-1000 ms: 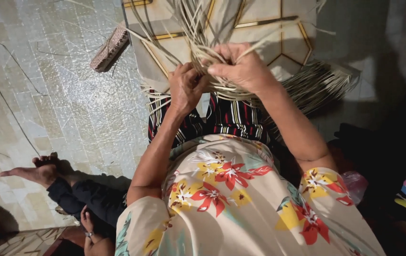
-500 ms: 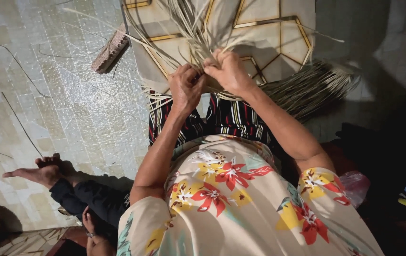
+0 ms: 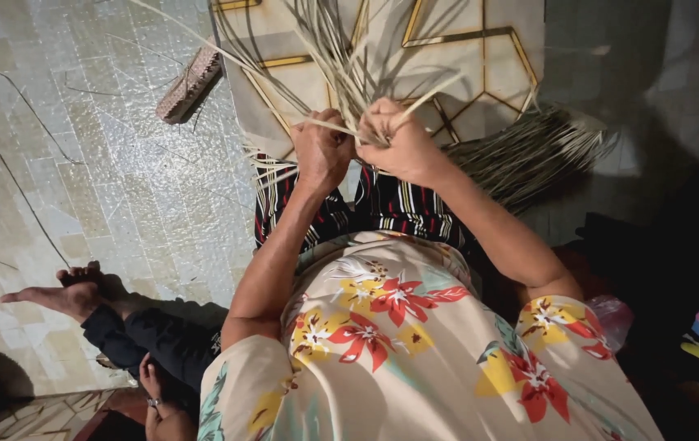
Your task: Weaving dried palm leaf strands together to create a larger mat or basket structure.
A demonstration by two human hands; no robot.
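Pale tiled floor (image 3: 120, 180) fills the left side, glossy and mottled, with a few thin loose strands lying across it; the right side of the room falls into deep shadow. Ahead of the person lies a cream panel (image 3: 464, 73) marked with gold geometric lines, flat on the floor. A fan of dry straw strips (image 3: 529, 151) spreads over its right edge. Lower left, another person sits on the floor, one bare foot (image 3: 59, 296) out on the tiles. A small woven brush-like block (image 3: 190, 83) rests near the panel's left corner. At the centre, above the lap, a bundle of pale reed strips (image 3: 341, 65) rises and splays outward. Left hand (image 3: 321, 151) is clenched around the bundle's base; right hand (image 3: 402, 147) is closed on the same strips just beside it, the two hands touching.
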